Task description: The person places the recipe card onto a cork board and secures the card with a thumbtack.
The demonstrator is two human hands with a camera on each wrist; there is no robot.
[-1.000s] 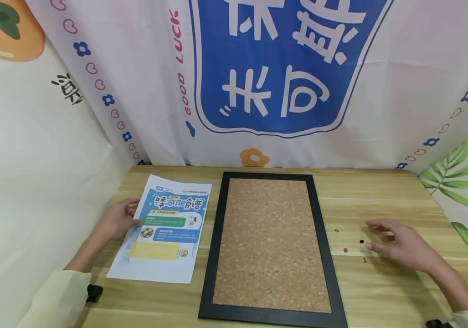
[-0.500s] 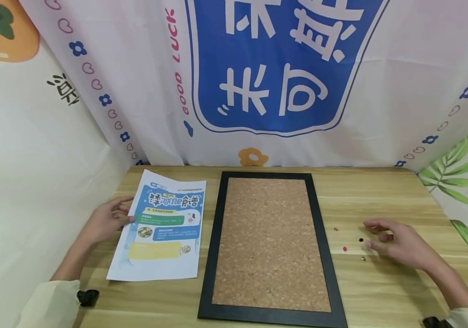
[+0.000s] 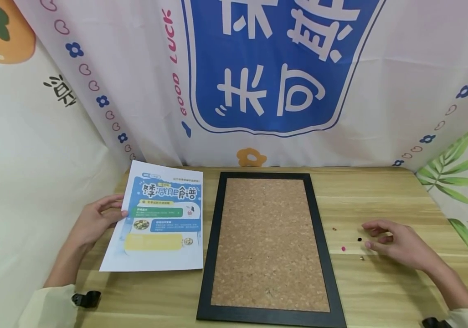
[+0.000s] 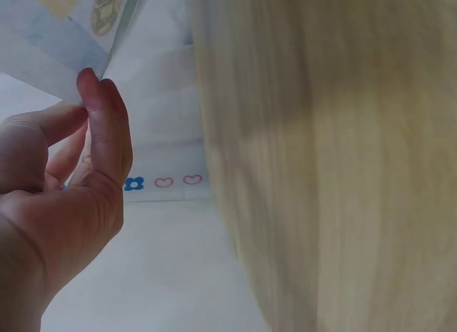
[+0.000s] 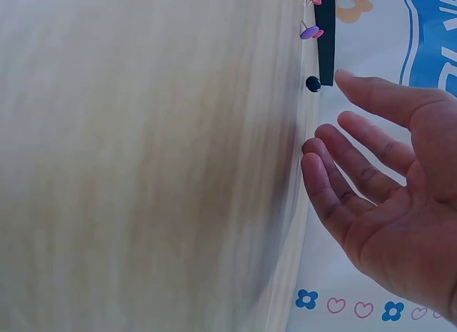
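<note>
Two hands are working over one table (image 3: 365, 196). The left hand (image 3: 96, 219) is pinching the left edge of one printed sheet of paper (image 3: 164, 218) between thumb and fingers. The right hand (image 3: 398, 243) is hanging half open, thumb apart from its loosely bent fingers, and is holding nothing. The sheet is hovering above the left part of the table, casting a shadow below its bottom edge; its lower right corner is lying just beside the board's frame in the head view, and whether the two are touching I cannot tell.

One cork board (image 3: 270, 241) with one black frame (image 3: 270, 315) is lying flat in the middle. To its right the head view is showing four small pins: one pink pin (image 3: 343, 248), one black pin (image 3: 359, 239) just beside the right thumb, and two brownish pins (image 3: 334, 229). Two pale sleeves (image 3: 51, 306) are covering the forearms. Behind, one curtain (image 3: 135, 91) is hanging, bearing one large blue emblem (image 3: 258, 120).
</note>
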